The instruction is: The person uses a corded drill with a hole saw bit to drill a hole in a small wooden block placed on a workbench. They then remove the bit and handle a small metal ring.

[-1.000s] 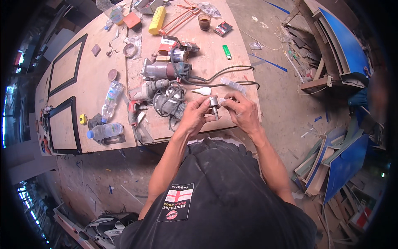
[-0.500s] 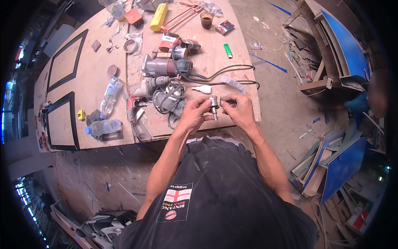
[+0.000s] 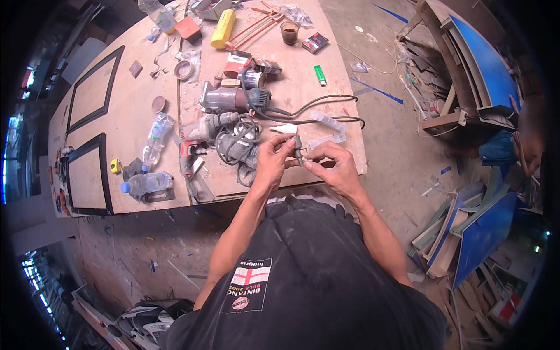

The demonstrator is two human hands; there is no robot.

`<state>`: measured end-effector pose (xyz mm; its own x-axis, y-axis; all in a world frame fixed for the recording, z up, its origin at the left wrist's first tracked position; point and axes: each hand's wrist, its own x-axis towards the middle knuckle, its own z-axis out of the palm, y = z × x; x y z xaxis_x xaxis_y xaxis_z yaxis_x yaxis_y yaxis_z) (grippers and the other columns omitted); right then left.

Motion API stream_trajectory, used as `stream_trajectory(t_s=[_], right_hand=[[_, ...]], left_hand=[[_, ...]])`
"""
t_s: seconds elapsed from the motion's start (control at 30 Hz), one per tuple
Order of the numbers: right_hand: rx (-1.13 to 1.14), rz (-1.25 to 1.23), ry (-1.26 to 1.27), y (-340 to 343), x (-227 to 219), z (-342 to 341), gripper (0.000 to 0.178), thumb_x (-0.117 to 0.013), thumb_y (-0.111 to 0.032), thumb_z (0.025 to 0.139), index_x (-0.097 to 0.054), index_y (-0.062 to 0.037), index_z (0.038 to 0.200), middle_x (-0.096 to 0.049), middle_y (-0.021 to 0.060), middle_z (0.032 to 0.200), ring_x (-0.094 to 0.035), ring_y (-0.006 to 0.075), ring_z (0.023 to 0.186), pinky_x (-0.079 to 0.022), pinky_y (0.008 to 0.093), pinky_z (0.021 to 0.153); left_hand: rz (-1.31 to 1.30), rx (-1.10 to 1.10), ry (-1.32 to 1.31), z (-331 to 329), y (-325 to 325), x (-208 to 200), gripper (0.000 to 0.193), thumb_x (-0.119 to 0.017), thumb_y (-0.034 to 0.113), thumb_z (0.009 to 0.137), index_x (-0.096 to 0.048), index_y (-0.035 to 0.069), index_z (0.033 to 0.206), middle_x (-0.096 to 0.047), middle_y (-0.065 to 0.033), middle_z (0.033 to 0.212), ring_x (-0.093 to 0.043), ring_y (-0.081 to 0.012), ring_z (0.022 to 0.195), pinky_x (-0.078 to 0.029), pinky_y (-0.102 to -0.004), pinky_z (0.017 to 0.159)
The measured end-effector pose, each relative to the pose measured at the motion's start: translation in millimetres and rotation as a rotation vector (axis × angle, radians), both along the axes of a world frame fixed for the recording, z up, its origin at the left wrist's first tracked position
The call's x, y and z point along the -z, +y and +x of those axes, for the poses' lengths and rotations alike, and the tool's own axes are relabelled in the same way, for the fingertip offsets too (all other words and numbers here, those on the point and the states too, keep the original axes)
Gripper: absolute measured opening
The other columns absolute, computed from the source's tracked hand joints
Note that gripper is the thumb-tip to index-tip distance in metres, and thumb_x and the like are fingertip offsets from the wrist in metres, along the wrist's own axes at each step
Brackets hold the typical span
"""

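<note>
My left hand [image 3: 273,160] is closed on a small hole saw [image 3: 298,143], its round metal head up and its thin shank pointing down. My right hand [image 3: 335,165] pinches a thin bent metal key [image 3: 305,151] beside the shank, fingertips at its lower end. Whether the key sits in the hole saw is too small to tell. Just beyond my right hand lies a clear plastic case [image 3: 330,123], its lid open. A small white bottle [image 3: 284,128] with a narrow tip lies beyond my left hand.
On the wooden table [image 3: 146,87] lie a corded drill [image 3: 213,125], another grey power tool [image 3: 233,99], tangled cables, plastic bottles [image 3: 156,137], a green lighter [image 3: 319,75], and a glass of dark drink [image 3: 289,33]. Blue panels [image 3: 484,245] stack at right, near another person [image 3: 528,143].
My right hand has dropped slightly and come in toward the shank with the key. The hole saw has turned a little in my left hand. More of the plastic case shows.
</note>
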<state>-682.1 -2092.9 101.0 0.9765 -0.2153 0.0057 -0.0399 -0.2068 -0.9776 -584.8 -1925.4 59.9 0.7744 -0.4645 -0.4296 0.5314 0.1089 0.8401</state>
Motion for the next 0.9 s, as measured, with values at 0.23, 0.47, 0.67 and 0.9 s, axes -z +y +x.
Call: stream_trajectory(t_s=[0.23, 0.47, 0.67, 0.9], right_hand=[[0.091, 0.27, 0.203, -0.4, 27.8, -4.7, 0.011, -0.077, -0.003, 0.091, -0.073, 0.0059, 0.097, -0.075, 0.0094, 0.085, -0.072, 0.0126, 0.077, -0.058, 0.026, 0.069], [0.242, 0.131, 0.312, -16.4, 39.5, -2.3, 0.02, -0.072, -0.011, 0.098, -0.068, 0.0062, 0.106, -0.073, 0.0114, 0.084, -0.074, 0.0159, 0.074, -0.059, 0.0273, 0.065], [0.212, 0.426, 0.49, -21.0, 10.0, -8.9, 0.042, -0.068, -0.036, 0.105, -0.066, 0.0052, 0.113, -0.073, 0.0112, 0.087, -0.074, 0.0168, 0.075, -0.06, 0.0272, 0.066], [0.151, 0.757, 0.317, -21.1, 18.9, 0.8, 0.039, -0.07, -0.035, 0.104, -0.068, 0.0028, 0.116, -0.072, 0.0094, 0.094, -0.071, 0.015, 0.079, -0.06, 0.0281, 0.072]], left_hand=[[-0.038, -0.015, 0.022, 0.0, -1.0, 2.9, 0.037, -0.068, 0.023, 0.106, -0.065, -0.001, 0.133, -0.071, -0.0073, 0.106, -0.069, -0.0131, 0.091, -0.066, -0.0314, 0.074], [-0.213, 0.112, -0.13, -3.1, -8.4, -16.7, 0.04, -0.069, 0.018, 0.105, -0.062, -0.001, 0.139, -0.069, -0.0093, 0.117, -0.069, -0.0168, 0.103, -0.066, -0.0383, 0.086], [-0.161, 0.098, -0.583, -7.2, -10.4, -25.5, 0.041, -0.068, -0.006, 0.097, -0.063, -0.001, 0.138, -0.065, -0.0075, 0.123, -0.066, -0.0161, 0.112, -0.062, -0.0312, 0.094], [-0.077, 0.226, -0.814, -7.8, -6.2, -30.2, 0.046, -0.067, -0.012, 0.091, -0.061, -0.002, 0.136, -0.067, -0.0133, 0.122, -0.07, -0.023, 0.114, -0.061, -0.0353, 0.1]])
